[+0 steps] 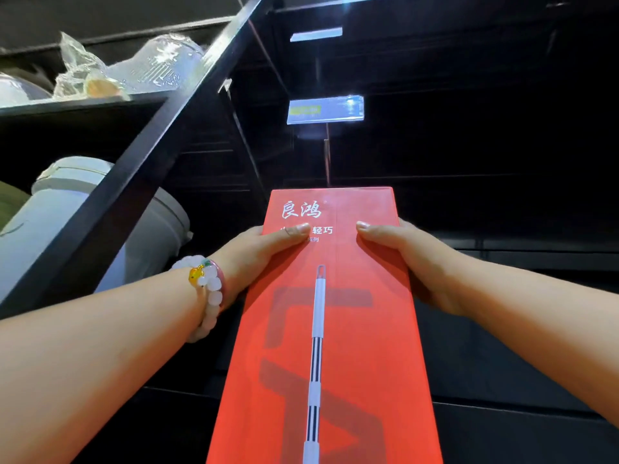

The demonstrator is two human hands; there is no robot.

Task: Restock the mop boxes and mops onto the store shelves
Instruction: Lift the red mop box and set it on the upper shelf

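While both arms reach forward, a long red box (330, 329) printed with a white mop handle and white Chinese lettering is held out in front of dark store shelves (469, 195). The left hand (264, 252) grips the box's left edge, thumb lying across the top face. The right hand (412, 259) grips the right edge the same way. A beaded bracelet (207, 289) circles the left wrist. To the left, grey buckets (67, 209) and plastic-wrapped goods (134, 67) sit on other shelves. A price tag (325, 109) hangs above the box.

Dark open shelf bay (469, 155) ahead
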